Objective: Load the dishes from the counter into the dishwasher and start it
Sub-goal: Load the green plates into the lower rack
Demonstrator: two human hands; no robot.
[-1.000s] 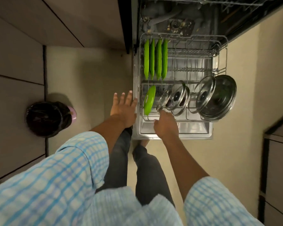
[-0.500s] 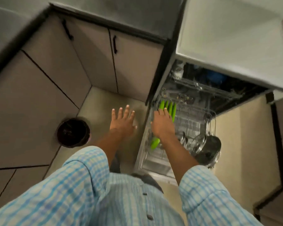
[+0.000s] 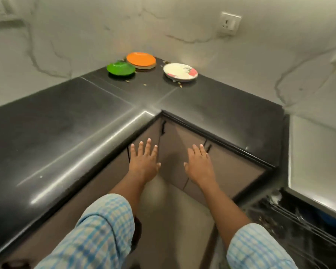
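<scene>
Head view: left hand (image 3: pixel 144 162) and right hand (image 3: pixel 200 166) spread, empty; far orange plate (image 3: pixel 141 59) likely light, slick, take by rim.

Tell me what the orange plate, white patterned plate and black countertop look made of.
Round orange plate: probably plastic or melamine; even saturated colour, soft sheen. Round white printed plate: melamine or glazed ceramic, unclear; smooth, printed pattern. Black countertop: polished stone, perhaps granite; sharp light streaks, seams.
</scene>
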